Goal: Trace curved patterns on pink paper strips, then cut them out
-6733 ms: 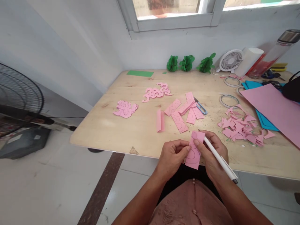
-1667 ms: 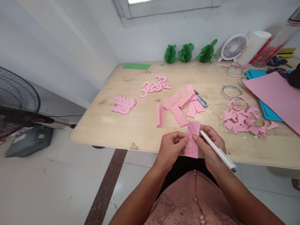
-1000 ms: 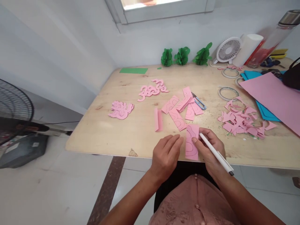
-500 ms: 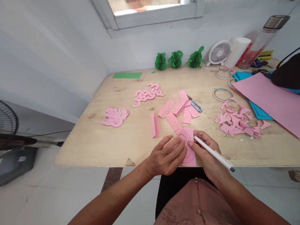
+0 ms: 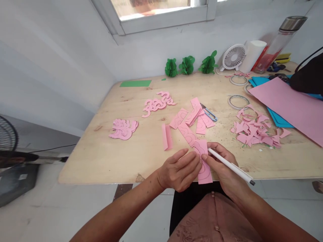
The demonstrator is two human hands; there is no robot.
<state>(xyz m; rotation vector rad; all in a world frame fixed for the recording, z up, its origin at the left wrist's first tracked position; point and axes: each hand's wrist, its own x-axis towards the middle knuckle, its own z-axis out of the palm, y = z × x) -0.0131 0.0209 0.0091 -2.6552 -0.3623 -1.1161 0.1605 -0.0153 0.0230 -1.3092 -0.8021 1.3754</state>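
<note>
A pink paper strip with curved pen lines is held at the table's front edge, its lower end past the edge. On its left side lie the curved fingers of my left hand, closed at the paper. My right hand pinches the right side with the thumb on top, and a white pen rests in the same hand, dark end pointing toward me. Just beyond are more marked pink strips, a folded pink piece and small blue-handled snips.
Cut pink scalloped shapes and curled pink pieces lie to the left. Pink scraps, tape rolls and a large pink sheet are at the right. Green paper figures and a small fan stand along the wall.
The held strip has shifted slightly toward me, with both hands still on it. The whole view has tilted a little; the other things on the table lie as before.
</note>
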